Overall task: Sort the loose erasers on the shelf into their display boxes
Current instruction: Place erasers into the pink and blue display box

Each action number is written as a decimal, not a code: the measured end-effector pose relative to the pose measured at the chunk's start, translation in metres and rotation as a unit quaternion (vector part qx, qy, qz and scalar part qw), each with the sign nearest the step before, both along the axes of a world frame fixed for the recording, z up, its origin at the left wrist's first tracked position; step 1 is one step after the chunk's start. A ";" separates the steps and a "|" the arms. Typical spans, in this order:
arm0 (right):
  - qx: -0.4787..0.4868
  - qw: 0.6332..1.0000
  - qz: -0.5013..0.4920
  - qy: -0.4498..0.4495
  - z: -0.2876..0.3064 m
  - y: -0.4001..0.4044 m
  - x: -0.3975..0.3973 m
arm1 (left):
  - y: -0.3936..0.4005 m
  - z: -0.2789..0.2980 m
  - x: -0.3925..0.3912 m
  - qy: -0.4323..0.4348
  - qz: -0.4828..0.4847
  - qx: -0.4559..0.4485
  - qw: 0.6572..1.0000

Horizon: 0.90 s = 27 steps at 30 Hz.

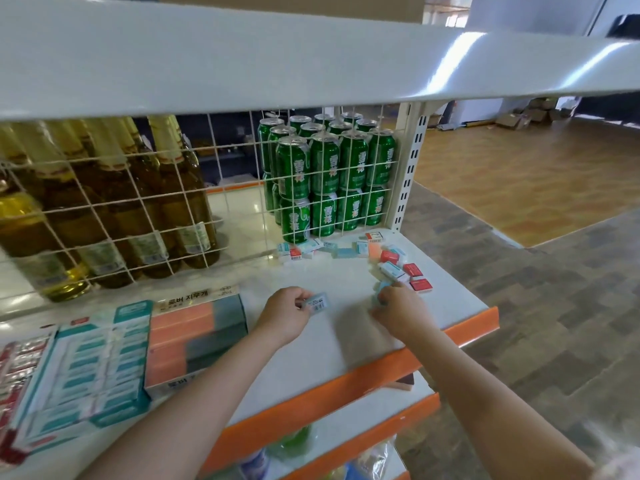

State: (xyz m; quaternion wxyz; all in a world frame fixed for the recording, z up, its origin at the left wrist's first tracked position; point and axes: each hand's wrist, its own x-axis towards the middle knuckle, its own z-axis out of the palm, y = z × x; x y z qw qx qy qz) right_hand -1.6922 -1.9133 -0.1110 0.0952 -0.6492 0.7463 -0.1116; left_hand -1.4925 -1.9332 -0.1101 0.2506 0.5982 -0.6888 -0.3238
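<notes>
On the white metal shelf (329, 341), a small pale-blue wrapped eraser (317, 302) is being pinched by the left hand (285, 315); blurred blue erasers (379, 289) are being gripped by the right hand (401, 308) beside scattered red and blue erasers (408, 270), with cardboard display boxes (104, 362) lying left.

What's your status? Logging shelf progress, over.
Left hand pinches a light blue wrapped eraser. Right hand grips more blue erasers, blurred. Loose red and blue erasers remain by the white wire grid. Nothing blocking.
</notes>
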 end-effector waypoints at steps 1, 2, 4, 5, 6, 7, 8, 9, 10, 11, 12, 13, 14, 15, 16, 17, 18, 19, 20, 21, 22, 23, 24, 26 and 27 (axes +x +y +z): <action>0.004 1.000 0.010 -0.008 0.000 -0.001 0.004 | -0.001 0.000 0.005 0.008 0.007 0.001 1.000; 0.010 1.000 0.025 -0.015 0.001 -0.001 0.008 | -0.001 0.000 0.010 0.015 0.014 0.002 1.000; 0.017 0.997 0.070 -0.034 0.003 -0.002 0.017 | -0.001 0.001 0.018 0.025 0.025 0.006 0.999; 0.019 0.995 0.094 -0.040 0.004 -0.001 0.022 | -0.001 0.001 0.021 0.029 0.028 0.006 0.999; 0.019 0.993 0.113 -0.043 0.003 -0.002 0.026 | 0.000 0.002 0.024 0.035 0.032 0.005 0.999; 0.021 0.992 0.120 -0.042 0.003 -0.002 0.029 | 0.000 0.002 0.026 0.045 0.038 0.005 0.998; 0.025 0.992 0.114 -0.039 0.003 -0.002 0.030 | 0.001 0.003 0.028 0.063 0.045 0.008 0.997; 0.027 0.994 0.101 -0.037 0.002 -0.002 0.031 | 0.001 0.003 0.029 0.085 0.050 0.014 0.995; 0.030 0.995 0.086 -0.034 0.002 -0.003 0.032 | 0.002 0.004 0.030 0.107 0.053 0.021 0.993; 0.033 0.996 0.076 -0.028 0.001 -0.003 0.032 | 0.004 0.004 0.031 0.122 0.052 0.023 0.991; 0.038 0.997 0.068 -0.020 0.001 -0.004 0.032 | 0.005 0.004 0.032 0.130 0.049 0.020 0.990; 0.040 0.997 0.063 -0.014 0.002 -0.004 0.032 | 0.006 0.003 0.032 0.136 0.046 0.015 0.990; 0.041 0.997 0.058 -0.012 0.002 -0.004 0.032 | 0.008 0.003 0.032 0.138 0.043 0.010 0.989; 0.038 0.998 0.052 -0.013 0.002 -0.004 0.031 | 0.009 0.002 0.031 0.137 0.041 0.008 0.990; 0.036 0.998 0.046 -0.015 0.002 -0.004 0.030 | 0.010 0.001 0.029 0.133 0.040 0.008 0.990; 0.034 0.999 0.038 -0.016 0.002 -0.003 0.028 | 0.011 0.000 0.028 0.127 0.039 0.008 0.991; 0.033 0.999 0.031 -0.018 0.002 -0.003 0.026 | 0.011 -0.002 0.027 0.115 0.038 0.007 0.993; 0.033 0.999 0.024 -0.021 0.001 -0.002 0.024 | 0.011 -0.004 0.027 0.102 0.036 0.006 0.994; 0.034 0.999 0.019 -0.025 0.000 -0.002 0.022 | 0.011 -0.006 0.026 0.086 0.034 0.007 0.996; 0.035 0.999 0.014 -0.031 -0.001 -0.002 0.019 | 0.011 -0.008 0.026 0.066 0.034 0.008 0.997; 0.037 0.998 0.011 -0.040 -0.001 -0.002 0.017 | 0.011 -0.009 0.026 0.045 0.035 0.008 0.998; 0.039 0.998 0.010 -0.050 -0.001 -0.002 0.016 | 0.010 -0.010 0.026 0.027 0.038 0.010 0.999; 0.040 0.997 0.009 -0.065 0.000 -0.002 0.014 | 0.009 -0.011 0.025 0.014 0.040 0.011 0.999; 0.035 0.995 0.013 -0.098 0.003 -0.001 0.012 | 0.007 -0.012 0.024 0.000 0.043 0.016 0.999; 0.030 0.993 0.015 -0.112 0.004 0.000 0.011 | 0.006 -0.013 0.023 -0.002 0.043 0.018 0.999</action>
